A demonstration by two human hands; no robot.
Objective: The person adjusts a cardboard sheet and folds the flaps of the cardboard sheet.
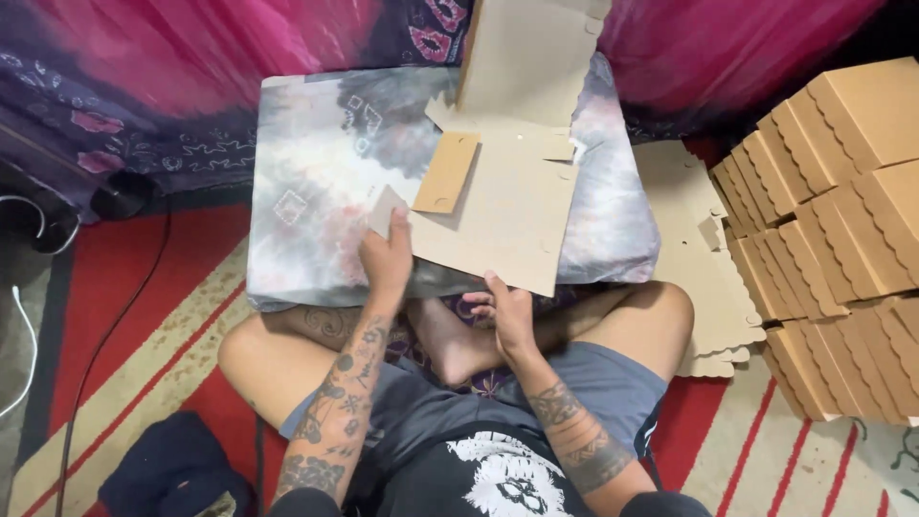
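The left hand pinches a side flap of the flat cardboard blank, which lies on a tie-dyed cushion across the lap. The blank looks light, stiff yet easily creased, best held at its edges near the fold lines. The right hand rests loosely curled at its near edge, holding nothing; folded boxes stack at right.

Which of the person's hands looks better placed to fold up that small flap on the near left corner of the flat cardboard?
Probably the left hand: its fingers already pinch the small flap of the flat cardboard blank. The right hand sits at the blank's near edge, farther from that flap.
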